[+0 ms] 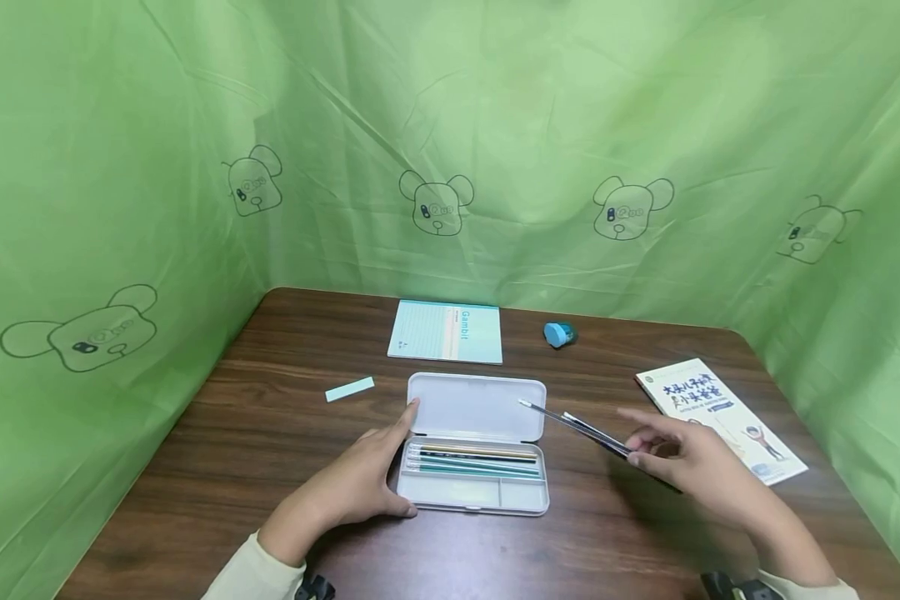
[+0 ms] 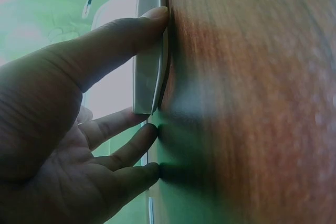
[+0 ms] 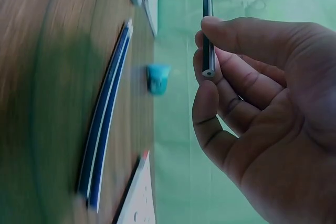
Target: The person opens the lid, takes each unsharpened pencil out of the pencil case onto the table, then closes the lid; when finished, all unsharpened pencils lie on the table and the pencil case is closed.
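Observation:
An open white pencil case (image 1: 487, 497) lies on the table with several pencils (image 1: 472, 467) in its back compartment. My left hand (image 1: 356, 483) rests at its left end, thumb against the front left corner and fingers spread along the side and lid. Above the table right of the case, my right hand (image 1: 693, 462) pinches a dark pencil (image 3: 208, 51) between thumb and fingers, its white tip pointing toward the lid. Two dark blue pencils (image 3: 107, 114) lie side by side on the tabletop below that hand.
Behind the case are a light blue notebook (image 1: 446, 333) and a blue sharpener-like object (image 1: 559, 334). A pale strip (image 1: 349, 389) lies to the left. A white booklet (image 1: 712, 408) sits beyond the right hand. Green cloth (image 1: 435, 125) encloses the wooden table (image 1: 270, 375).

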